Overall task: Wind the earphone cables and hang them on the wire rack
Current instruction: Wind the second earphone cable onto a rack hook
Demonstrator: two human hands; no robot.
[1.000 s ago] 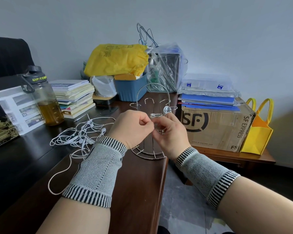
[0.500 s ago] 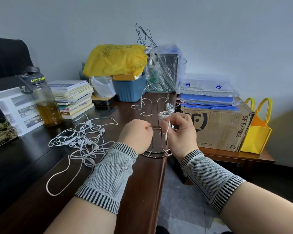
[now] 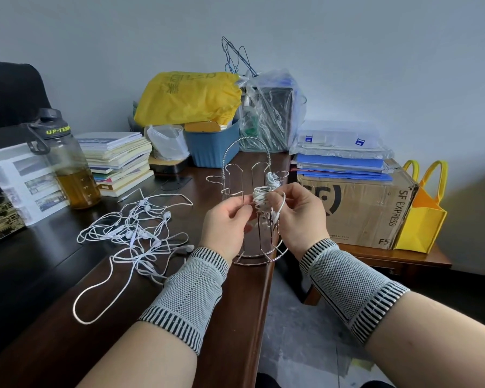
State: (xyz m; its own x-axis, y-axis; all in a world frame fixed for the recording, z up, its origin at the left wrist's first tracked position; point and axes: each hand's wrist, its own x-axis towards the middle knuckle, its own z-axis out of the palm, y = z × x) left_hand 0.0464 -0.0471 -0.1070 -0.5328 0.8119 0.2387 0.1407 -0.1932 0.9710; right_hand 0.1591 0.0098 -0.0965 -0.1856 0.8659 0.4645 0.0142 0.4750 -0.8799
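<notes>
At the far left we see a bottle (image 3: 67,163) of amber liquid standing on the dark desk (image 3: 235,317), with a stack of books (image 3: 118,161) just beside it. In front of these lies a loose tangle (image 3: 135,233) of white earphone cables, spread flat on the desk and touching neither hand. Moving right, our left hand (image 3: 224,228) has its fingers curled, thumb and fingertips pinching the lower side of a small wound coil (image 3: 261,196) of white cable. The coil is held up in front of the rack (image 3: 252,208), a chrome wire stand with curved hooks that sits at the desk's right edge; we cannot tell whether the coil touches a hook. Our right hand (image 3: 300,214) grips the coil's other side, fingers curled, with a short cable tail hanging down from them. Both wrists wear grey knitted bands. Further right sit a cardboard box (image 3: 359,211) and a yellow bag (image 3: 423,217).
</notes>
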